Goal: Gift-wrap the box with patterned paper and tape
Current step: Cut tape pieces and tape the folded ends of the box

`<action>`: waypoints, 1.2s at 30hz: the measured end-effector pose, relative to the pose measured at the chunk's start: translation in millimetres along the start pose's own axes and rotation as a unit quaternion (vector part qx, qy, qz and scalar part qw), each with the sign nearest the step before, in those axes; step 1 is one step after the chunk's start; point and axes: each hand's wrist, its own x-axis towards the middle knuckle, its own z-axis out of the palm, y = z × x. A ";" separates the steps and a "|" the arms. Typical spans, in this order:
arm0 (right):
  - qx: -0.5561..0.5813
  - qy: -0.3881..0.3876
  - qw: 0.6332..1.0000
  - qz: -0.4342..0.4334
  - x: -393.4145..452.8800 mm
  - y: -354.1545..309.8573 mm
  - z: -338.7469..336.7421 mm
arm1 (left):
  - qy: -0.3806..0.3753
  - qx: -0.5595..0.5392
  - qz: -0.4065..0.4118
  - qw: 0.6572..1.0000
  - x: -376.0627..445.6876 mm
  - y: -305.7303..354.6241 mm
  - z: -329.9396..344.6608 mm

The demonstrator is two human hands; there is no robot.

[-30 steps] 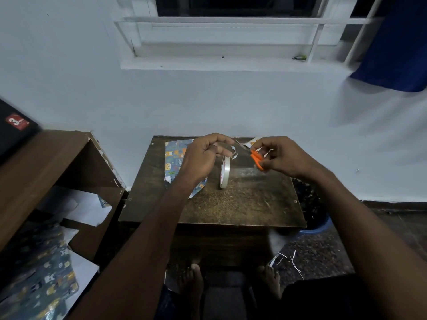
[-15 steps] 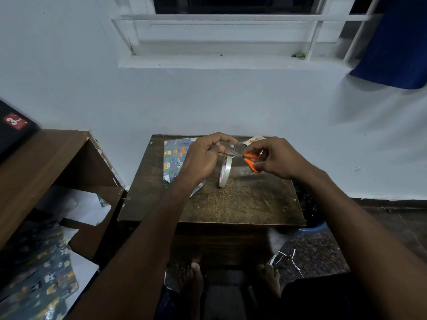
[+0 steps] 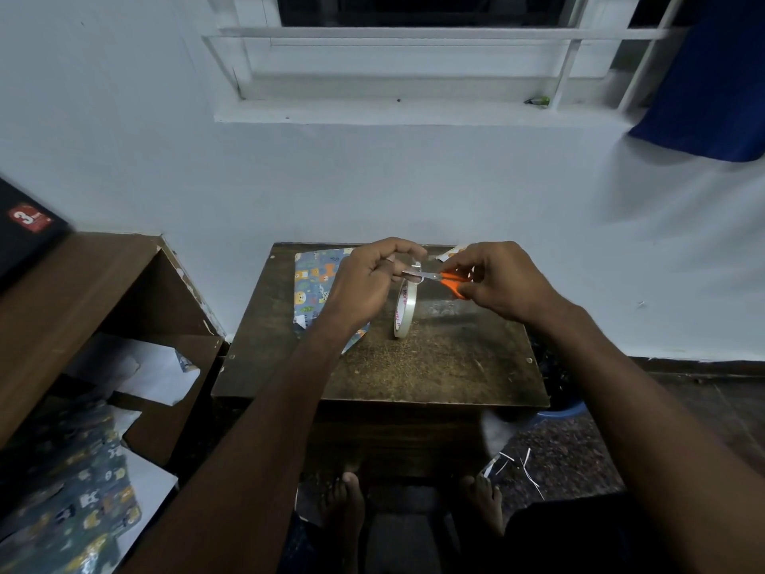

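Left hand (image 3: 364, 283) fingers curled, pinching the free tape end above the roll (image 3: 403, 306), which stands on edge on the table (image 3: 434, 366). Right hand (image 3: 503, 283) grips orange scissors (image 3: 439, 278), blades apparently at the strip. Wrapped box (image 3: 318, 292) lies behind the left hand.

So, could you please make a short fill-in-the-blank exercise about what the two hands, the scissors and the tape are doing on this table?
1. The right hand holds scissors with handles coloured ____.
2. The tape roll stands on its edge on the wooden ____.
3. The left hand pinches a strip pulled from the ____.
4. The patterned paper on the table lies partly under the ____ arm.

Missing words: orange; table; tape roll; left
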 end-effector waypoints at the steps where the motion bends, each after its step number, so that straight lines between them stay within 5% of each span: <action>1: -0.006 0.001 1.000 -0.008 0.0 0.6 0.0 | 0.001 0.001 0.001 1.000 0.1 -0.2 0.1; 12: -0.066 0.002 0.997 0.030 -0.7 9.9 7.3 | -0.001 -0.046 -0.043 0.998 1.0 -6.3 -0.8; 18: -0.172 -0.145 0.971 0.079 0.9 14.5 26.5 | 0.006 -0.019 -0.034 0.999 -4.4 0.0 -4.5; 25: -0.203 -0.125 0.968 0.083 1.8 8.7 36.7 | -0.011 -0.027 -0.041 0.999 -4.0 -0.5 -4.3; 29: -0.018 -0.017 0.998 0.059 1.1 0.2 32.9 | -0.069 -0.077 -0.026 0.994 -3.2 2.2 -7.5; 36: 0.233 -0.048 0.971 0.005 -2.7 -12.7 36.1 | -0.061 -0.069 0.041 0.995 -10.5 11.0 -4.3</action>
